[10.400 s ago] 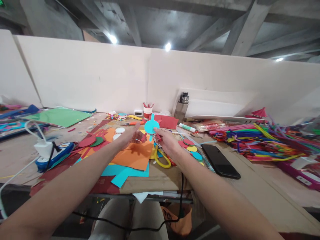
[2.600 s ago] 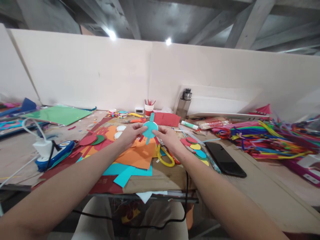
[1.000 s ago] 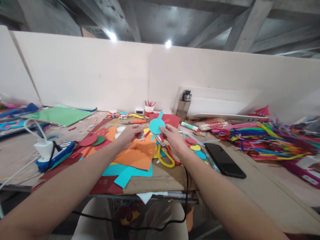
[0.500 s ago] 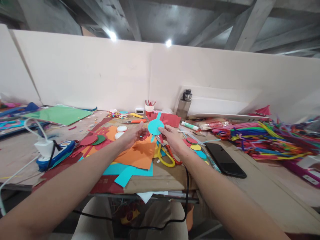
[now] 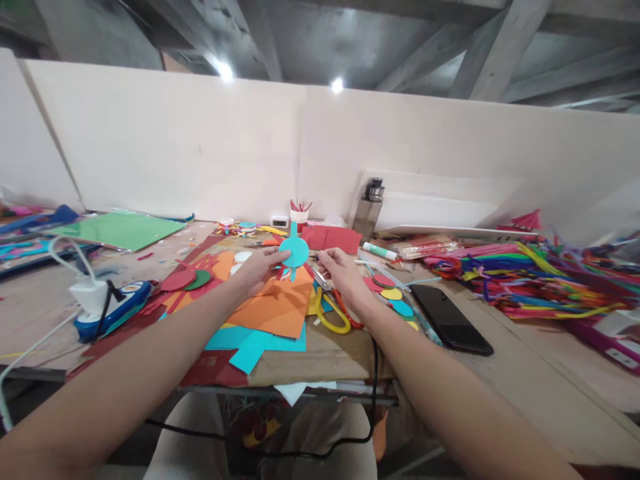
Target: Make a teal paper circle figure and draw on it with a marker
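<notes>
And now the blue paper disc (image 5: pixel 295 253), with a strip standing up from its far edge, is held up over the middle of the table (image 5: pixel 280 367). Its left edge is pinched between the thumb and fingers of the left hand (image 5: pixel 259 270). Just to the right of the disc, apart from it, the right hand (image 5: pixel 341 271) is held with fingers curled; whether anything small is gripped there cannot be told.

Below, orange paper (image 5: pixel 277 312) is spread over blue paper (image 5: pixel 249 353), with the yellow-handled scissors (image 5: pixel 333 327) lying just to the right. Farther right, a black phone (image 5: pixel 450 321) is seen, laid flat near small coloured discs (image 5: pixel 391 294). At the far side, a cup (image 5: pixel 299 217) is filled with red sticks, and a bottle (image 5: pixel 367 215) is stood upright.
</notes>
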Demonstrator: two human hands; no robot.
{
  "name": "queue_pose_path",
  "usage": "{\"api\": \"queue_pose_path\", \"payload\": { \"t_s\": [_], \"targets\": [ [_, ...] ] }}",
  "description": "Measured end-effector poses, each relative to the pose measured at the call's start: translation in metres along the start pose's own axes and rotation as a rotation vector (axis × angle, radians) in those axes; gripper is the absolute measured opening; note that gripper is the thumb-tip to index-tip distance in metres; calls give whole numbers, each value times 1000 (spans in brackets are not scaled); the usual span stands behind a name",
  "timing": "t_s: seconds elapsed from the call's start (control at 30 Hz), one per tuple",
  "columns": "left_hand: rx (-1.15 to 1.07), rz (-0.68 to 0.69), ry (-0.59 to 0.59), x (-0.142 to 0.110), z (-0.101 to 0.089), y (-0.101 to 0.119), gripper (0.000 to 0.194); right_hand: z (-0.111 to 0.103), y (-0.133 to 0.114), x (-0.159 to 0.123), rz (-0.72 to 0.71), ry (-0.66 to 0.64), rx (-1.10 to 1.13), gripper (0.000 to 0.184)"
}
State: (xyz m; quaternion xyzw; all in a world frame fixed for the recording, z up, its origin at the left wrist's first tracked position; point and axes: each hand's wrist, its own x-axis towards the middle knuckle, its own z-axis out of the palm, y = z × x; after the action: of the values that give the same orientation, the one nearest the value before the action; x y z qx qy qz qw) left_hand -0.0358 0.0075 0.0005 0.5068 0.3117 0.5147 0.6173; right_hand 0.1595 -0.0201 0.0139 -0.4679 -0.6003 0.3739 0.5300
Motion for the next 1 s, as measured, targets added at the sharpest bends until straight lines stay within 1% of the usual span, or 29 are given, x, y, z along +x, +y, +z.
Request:
{"api": "queue_pose_path", "payload": {
  "t_s": [0.1,0.23,0.3,0.4,0.5,0.57,0.63,0.7,0.8,0.9,1.0],
  "targets": [
    [-61,-6,53,1,-1,1,33,-3,3,3,-28,23,-58,29],
    [-72,-3,60,-2,2,5,34,-3,3,3,4,-38,-35,30],
    [-62,-3,58,-3,3,6,36,-1,1,2,-5,-34,-45,31],
    [-15,2,30,-2,4,4,38,1,-1,-1,-42,-39,-54,33],
    [29,33,-36,-1,4,0,36,3,2,-2,-79,-120,-17,34],
    [51,40,-74,-1,4,-3,36,5,5,-2,-88,-176,-14,30],
    [62,30,-86,-2,4,-3,36,6,7,-2,-86,-201,-24,27],
    [51,8,-68,-2,4,-1,37,6,5,-2,-85,-199,-15,25],
    [28,-23,-50,-3,3,3,44,5,1,-3,-87,-187,23,24],
    [24,-48,-84,-5,3,5,45,5,-2,-4,-78,-171,32,25],
    [41,-66,-112,-6,7,3,40,6,-1,-5,-68,-185,7,27]
  ]
}}
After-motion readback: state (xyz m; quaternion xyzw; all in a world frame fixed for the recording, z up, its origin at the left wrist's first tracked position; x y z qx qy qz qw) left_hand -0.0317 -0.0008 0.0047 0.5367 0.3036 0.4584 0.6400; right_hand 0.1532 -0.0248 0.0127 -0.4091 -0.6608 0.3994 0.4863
